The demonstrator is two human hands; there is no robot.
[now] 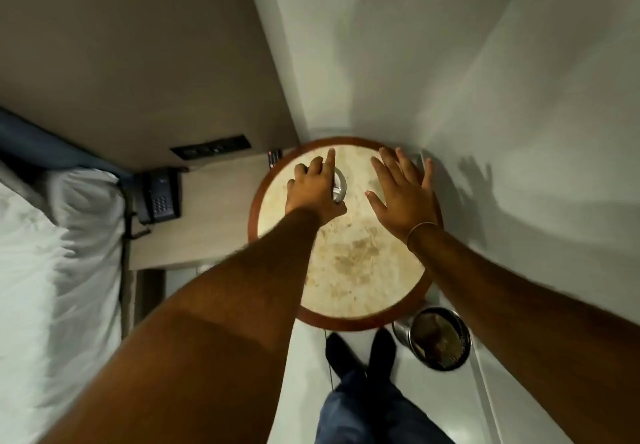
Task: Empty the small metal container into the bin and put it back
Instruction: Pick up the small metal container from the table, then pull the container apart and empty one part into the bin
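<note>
Two hands reach over one round table (367,291): the left hand (317,190) is closed around one small metal container (340,185) on the tabletop, the right hand (403,194) spread flat, empty. One metal bin (440,338) stands on the pale floor beside it, in a white-walled corner; one telephone (157,195) sits nearby.

Both forearms are bare, with no sleeves reaching into view. A thin, pale bangle (420,228) circles the wrist just below the right hand (401,194); the left hand (317,190) wears nothing. At the bottom of the frame are dark blue trousers (367,409) and black shoes (360,348).
</note>
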